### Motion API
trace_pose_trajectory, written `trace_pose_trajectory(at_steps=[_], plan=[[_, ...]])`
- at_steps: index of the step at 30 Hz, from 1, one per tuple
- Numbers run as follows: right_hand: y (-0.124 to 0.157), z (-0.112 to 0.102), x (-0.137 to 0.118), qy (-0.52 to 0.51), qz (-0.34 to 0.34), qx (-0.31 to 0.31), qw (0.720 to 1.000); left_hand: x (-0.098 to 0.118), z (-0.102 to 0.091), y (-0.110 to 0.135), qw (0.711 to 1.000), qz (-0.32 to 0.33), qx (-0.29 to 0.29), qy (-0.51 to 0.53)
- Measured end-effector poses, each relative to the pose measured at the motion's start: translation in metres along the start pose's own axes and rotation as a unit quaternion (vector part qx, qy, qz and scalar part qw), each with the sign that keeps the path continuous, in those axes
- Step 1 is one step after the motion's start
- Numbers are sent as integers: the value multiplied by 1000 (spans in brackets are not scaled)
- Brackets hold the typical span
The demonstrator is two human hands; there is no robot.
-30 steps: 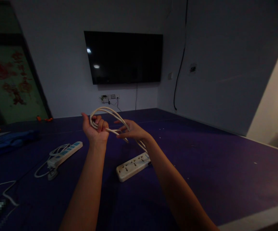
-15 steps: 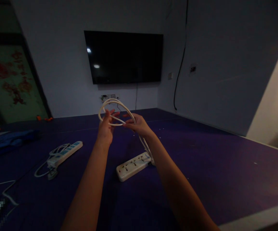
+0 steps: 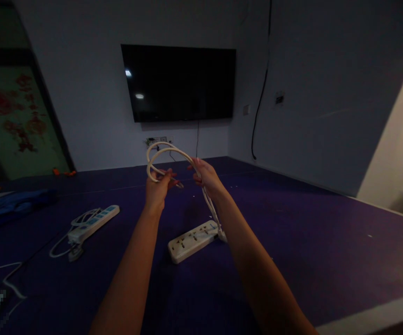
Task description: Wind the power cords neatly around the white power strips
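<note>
A white power cord [image 3: 178,150] is looped in the air between my two hands. My left hand [image 3: 157,188] is closed round the lower left of the loops, and a short bend of cord sticks out past its fingers. On the other side, my right hand [image 3: 206,177] pinches the strands where they run downward. The cord drops from there to the right end of a white power strip [image 3: 192,243], which lies flat on the purple surface below my hands. Its sockets face up.
A second white power strip [image 3: 95,223] with blue sockets lies to the left, its cord bundled along it. Farther left are blue cloth [image 3: 20,204] and a loose white cable [image 3: 11,281]. A television [image 3: 180,83] hangs on the far wall, and a black cable [image 3: 262,97] hangs to its right.
My right hand has moved slightly right and up, away from the left hand. The left hand has shifted a little right and down. The cord's loops have changed shape; both power strips stay put.
</note>
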State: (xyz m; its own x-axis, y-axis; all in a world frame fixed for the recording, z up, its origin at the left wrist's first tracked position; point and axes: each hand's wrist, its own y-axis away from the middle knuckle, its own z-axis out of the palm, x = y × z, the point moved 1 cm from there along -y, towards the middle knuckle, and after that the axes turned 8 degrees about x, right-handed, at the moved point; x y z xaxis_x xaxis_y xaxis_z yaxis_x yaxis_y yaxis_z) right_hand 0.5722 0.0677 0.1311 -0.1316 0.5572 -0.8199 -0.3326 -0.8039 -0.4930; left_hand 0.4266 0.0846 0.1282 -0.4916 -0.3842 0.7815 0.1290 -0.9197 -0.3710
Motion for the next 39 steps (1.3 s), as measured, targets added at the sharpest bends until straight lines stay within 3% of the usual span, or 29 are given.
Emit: trace_pose_trajectory(at_steps=[13, 17, 29, 39], plan=[[-4, 11, 16, 0, -33, 39, 999, -11, 15, 17, 994, -73, -87, 6], [-6, 15, 22, 13, -63, 48, 997, -19, 17, 18, 995, -59, -74, -5], [-1, 20, 19, -59, 34, 61, 996, -22, 13, 14, 995, -75, -46, -35], [2, 31, 21, -95, 25, 85, 991, -25, 6, 9, 983, -92, -119, -103]])
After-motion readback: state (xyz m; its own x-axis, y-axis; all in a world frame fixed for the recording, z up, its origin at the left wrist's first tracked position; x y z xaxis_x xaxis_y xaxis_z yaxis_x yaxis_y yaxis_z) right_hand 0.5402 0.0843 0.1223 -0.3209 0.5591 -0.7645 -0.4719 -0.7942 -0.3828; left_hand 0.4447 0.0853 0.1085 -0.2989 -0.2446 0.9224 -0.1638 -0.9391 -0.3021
